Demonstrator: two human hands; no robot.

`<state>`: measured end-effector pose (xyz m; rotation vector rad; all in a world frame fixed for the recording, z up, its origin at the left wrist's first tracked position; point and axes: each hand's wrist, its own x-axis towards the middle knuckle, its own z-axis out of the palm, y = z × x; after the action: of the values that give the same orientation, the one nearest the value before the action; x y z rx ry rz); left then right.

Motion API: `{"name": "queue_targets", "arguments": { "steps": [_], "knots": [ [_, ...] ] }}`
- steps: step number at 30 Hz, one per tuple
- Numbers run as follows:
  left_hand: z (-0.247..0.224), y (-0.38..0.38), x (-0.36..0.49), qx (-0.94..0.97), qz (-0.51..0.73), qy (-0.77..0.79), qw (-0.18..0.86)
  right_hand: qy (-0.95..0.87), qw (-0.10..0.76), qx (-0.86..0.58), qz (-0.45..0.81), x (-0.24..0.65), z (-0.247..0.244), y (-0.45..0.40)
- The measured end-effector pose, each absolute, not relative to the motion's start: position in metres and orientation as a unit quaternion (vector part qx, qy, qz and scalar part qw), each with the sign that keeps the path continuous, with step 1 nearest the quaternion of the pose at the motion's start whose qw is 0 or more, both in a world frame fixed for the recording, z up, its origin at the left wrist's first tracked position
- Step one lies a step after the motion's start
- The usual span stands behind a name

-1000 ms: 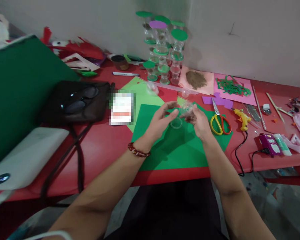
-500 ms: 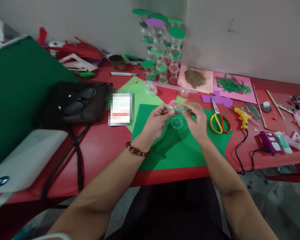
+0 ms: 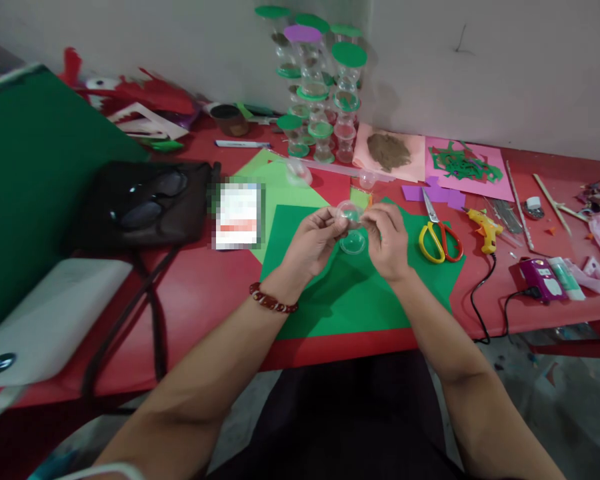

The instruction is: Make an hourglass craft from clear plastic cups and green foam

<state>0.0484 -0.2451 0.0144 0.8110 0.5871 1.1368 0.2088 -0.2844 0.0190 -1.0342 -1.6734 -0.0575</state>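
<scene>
In front of me a small clear plastic cup (image 3: 349,212) is held above the green paper (image 3: 340,300). My left hand (image 3: 314,241), with a beaded bracelet at the wrist, pinches the cup's left side. At its right side my right hand (image 3: 387,241) has thumb and fingertips closed together against the edge. A second clear plastic piece with a round rim (image 3: 353,243), a cup or a lid, rests on the green paper just below the hands. Scissors (image 3: 437,233) with yellow and red handles lie right of my right hand.
Stacked clear cups (image 3: 320,93) with green and purple discs stand against the wall. A yellow glue gun (image 3: 485,230), its cord, and a purple box (image 3: 543,280) are at right. A black bag (image 3: 100,207) with sunglasses and a white device (image 3: 55,313) are at left.
My right hand's fingers have drawn closer together at the cup's edge, and the hand has turned slightly. The left hand keeps its hold. The view has shifted a little.
</scene>
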Motion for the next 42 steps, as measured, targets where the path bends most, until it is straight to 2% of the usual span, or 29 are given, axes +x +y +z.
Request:
{"name": "queue_targets", "arguments": {
  "steps": [5,12,18,30,42],
  "knots": [
    [0.014,-0.245,0.050,0.353,0.520,0.265,0.731,-0.706,0.564,-0.426,-0.029,0.207,0.016,-0.281],
    [0.013,-0.240,0.048,0.334,0.544,0.249,0.728,-0.668,0.577,-0.465,0.070,0.207,0.017,-0.286],
    [0.014,-0.241,0.049,0.337,0.534,0.261,0.730,-0.674,0.565,-0.475,0.042,0.212,0.020,-0.285],
    [0.016,-0.250,0.054,0.427,0.580,0.265,0.640,-0.599,0.594,-0.507,0.177,0.209,0.020,-0.287],
    [0.016,-0.258,0.059,0.457,0.594,0.298,0.592,-0.588,0.594,-0.533,0.130,0.202,0.014,-0.287]
  ]
}}
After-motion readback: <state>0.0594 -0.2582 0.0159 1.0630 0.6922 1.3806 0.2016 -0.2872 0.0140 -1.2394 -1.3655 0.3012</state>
